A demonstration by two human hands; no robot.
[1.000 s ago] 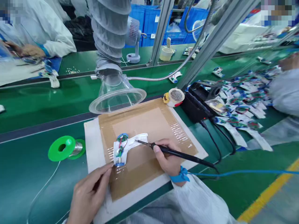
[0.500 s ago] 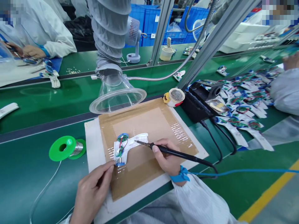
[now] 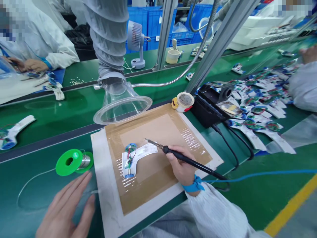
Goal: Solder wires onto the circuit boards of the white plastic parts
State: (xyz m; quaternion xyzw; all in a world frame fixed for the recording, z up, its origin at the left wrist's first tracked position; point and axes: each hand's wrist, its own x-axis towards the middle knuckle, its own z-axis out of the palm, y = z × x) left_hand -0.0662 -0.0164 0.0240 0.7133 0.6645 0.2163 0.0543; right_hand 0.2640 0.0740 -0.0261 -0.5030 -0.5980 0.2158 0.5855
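Head view: the right hand (image 3: pixel 183 167) has its fingers wrapped around a black-handled soldering iron (image 3: pixel 192 161), with a blue wrist strap (image 3: pixel 194 185) on that arm. The iron passes over the end of the white plastic housing half (image 3: pixel 142 152), and its tip sits just past the part's upper edge, over the cardboard (image 3: pixel 151 188). Can't tell how high up the tip is tbh.

The housing half lies on the taped cardboard, left of the iron, with a round green board, red and black wires and a blue-ended piece at the bottom.

Left hand (image 3: pixel 68 205) is open, fingers out straight and thumb apart, down near the green solder spool (image 3: pixel 78 160). A bit of pale wire shows by the thumb, but I can't make out if it's touching.

Clear extraction hood (image 3: pixel 111 97) hangs over the far edge of the cardboard. Black soldering station (image 3: pixel 206 114) is off to the right, next to a pile of similar wired housings (image 3: pixel 256 130). One more housing (image 3: pixel 21 127) sits on the green strip at far left.
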